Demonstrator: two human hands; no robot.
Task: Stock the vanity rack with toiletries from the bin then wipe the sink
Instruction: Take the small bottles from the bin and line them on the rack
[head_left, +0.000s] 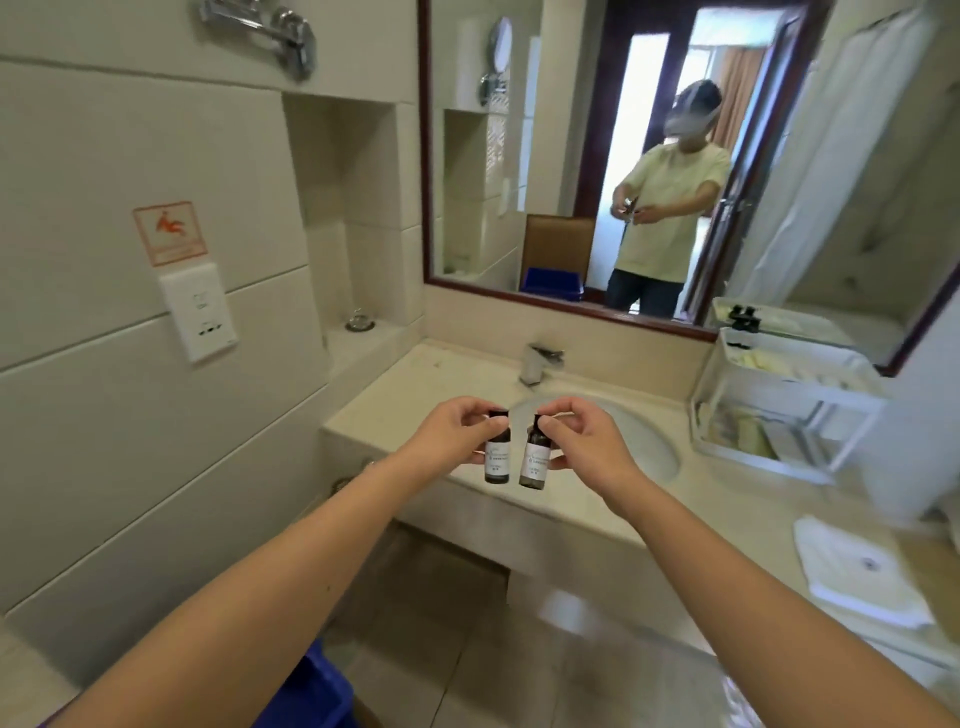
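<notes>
In the head view, both arms reach forward over the front edge of the vanity countertop (576, 506). Each hand holds a small dark toiletry bottle with a black cap and a pale label.

The left hand (457, 431) pinches the left bottle (497, 461) near its neck, thumb and fingertips curled round the cap. The body hangs upright below the grip.

The right hand (587, 441) pinches the right bottle (535, 463) the same way at the cap, with a lower finger touching its side. This bottle tilts slightly, its base leaning toward the left one.

The two bottles are just beside each other but apart, held in the air in front of the sink basin (641, 441) and below the faucet (537, 364).

The clear two-tier vanity rack (753, 395) stands on the counter to the right of the basin, well apart from the bottles, with pale packets on its shelves. A folded white towel (857, 577) lies nearer on the right. A corner of the blue bin (317, 691) shows at the bottom, beneath the left forearm.
</notes>
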